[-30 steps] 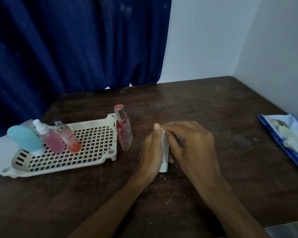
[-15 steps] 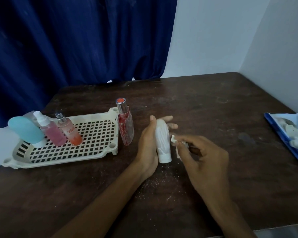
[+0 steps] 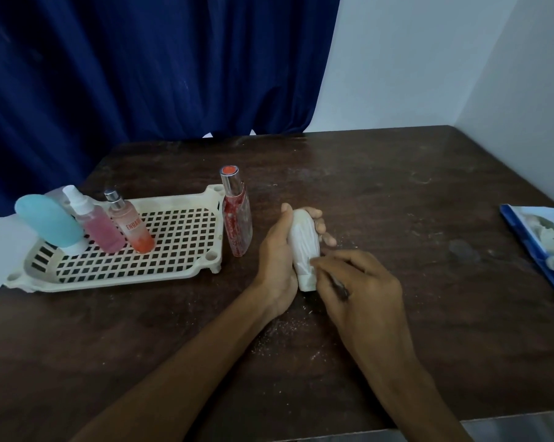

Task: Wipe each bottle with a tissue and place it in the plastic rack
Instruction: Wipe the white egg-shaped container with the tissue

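**White bottle gripped upright beside the rack**

The left hand (image 3: pixel 277 266) is gripping a small white plastic bottle (image 3: pixel 304 247), thumb on its near side and fingers wrapping round the far side, and is keeping it upright with its base on the dark brown wooden table (image 3: pixel 396 202). The right hand (image 3: pixel 360 290) is curling its fingers, with the tips pressing against the bottle's lower part. Whether a tissue is pinched between them cannot be told.

To the left, a cream plastic rack (image 3: pixel 173 274) is holding a light-blue rounded bottle (image 3: pixel 48 224), a pink spray bottle (image 3: pixel 102 232) and an orange spray bottle (image 3: pixel 134 229), all leaning. A tall red clear bottle (image 3: pixel 237 218) is standing on the table just beside the rack's right rim. A blue-edged packet (image 3: pixel 524 240) is lying at the table's right edge, and a dark blue curtain (image 3: pixel 142 74) is hanging behind.
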Motion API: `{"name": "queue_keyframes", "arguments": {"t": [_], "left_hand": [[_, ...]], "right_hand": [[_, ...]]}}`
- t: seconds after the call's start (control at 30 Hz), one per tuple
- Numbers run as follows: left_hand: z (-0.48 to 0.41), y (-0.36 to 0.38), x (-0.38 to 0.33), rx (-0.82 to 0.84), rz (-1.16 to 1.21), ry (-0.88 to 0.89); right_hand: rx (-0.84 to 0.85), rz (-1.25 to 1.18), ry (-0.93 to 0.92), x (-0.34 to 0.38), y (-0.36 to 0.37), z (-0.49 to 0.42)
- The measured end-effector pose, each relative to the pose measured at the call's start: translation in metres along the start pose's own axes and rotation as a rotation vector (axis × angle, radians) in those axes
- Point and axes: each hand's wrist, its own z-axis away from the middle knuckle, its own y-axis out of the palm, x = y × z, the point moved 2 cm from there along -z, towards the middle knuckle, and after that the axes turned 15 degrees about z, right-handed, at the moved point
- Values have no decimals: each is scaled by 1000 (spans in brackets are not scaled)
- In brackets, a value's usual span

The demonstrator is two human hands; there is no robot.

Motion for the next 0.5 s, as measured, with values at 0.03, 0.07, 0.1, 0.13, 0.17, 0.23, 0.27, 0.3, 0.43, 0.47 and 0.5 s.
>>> {"name": "queue_keyframes", "arguments": {"t": [0.03,0.07,0.1,0.13,0.17,0.23,0.27,0.3,0.43,0.47,0.5], "left_hand": [[0,0,0,-2,-6,5],[1,0,0,-3,-11,12],[1,1,-1,-2,-17,19],[1,1,-1,-1,-23,25],[1,1,-1,-4,-30,32],[2,1,0,-11,-49,49],[2,1,0,-14,-66,62],[2,2,1,-20,-87,77],[4,3,3,-30,-152,125],[4,3,2,-32,-151,130],[4,2,2,-40,-150,134]], "right_hand": [[-4,-2,-5,2,0,-1],[-8,-6,-21,4,0,-2],[-6,-6,-43,7,0,-2],[1,2,-64,10,0,-1],[10,13,-81,11,-1,1],[10,24,-95,10,-4,4],[1,29,-90,7,-5,5],[-10,36,-76,4,-6,4],[-33,49,-37,6,-5,-4],[-30,61,-47,9,-3,-5],[-22,68,-59,12,-2,-5]]}}
